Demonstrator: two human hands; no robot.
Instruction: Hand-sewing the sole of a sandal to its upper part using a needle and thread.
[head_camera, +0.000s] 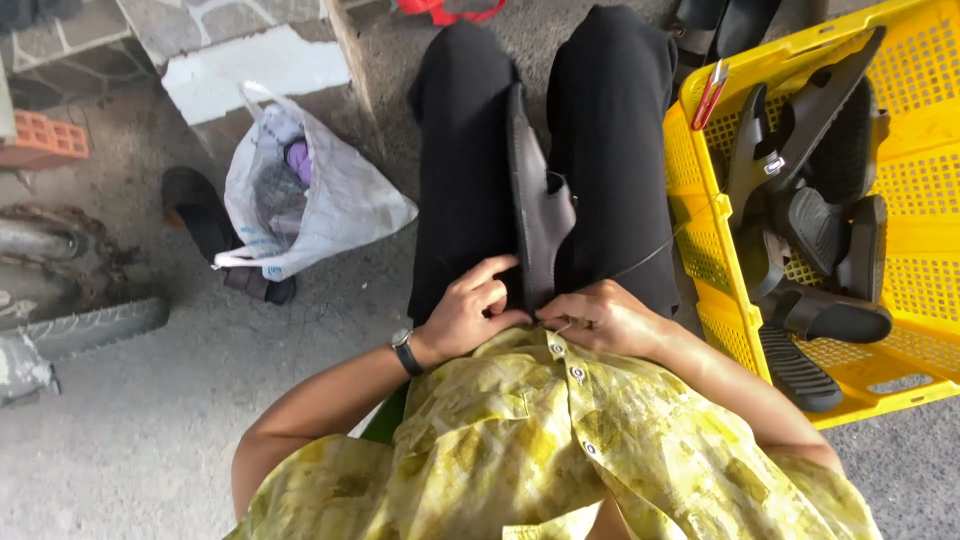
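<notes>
A dark brown sandal stands on edge between my knees, its heel end near my belly. My left hand grips the sandal's near end from the left, fingers curled against it. My right hand is closed at the sandal's right side, pinching what looks like a needle with a dark thread that runs off to the right toward the crate. I sit in black trousers and a yellow-green patterned shirt, with a watch on my left wrist.
A yellow plastic crate at my right holds several dark sandals, with red-handled scissors hooked on its rim. A white plastic bag lies on the concrete at my left, a dark shoe beside it. A tyre and a brick lie far left.
</notes>
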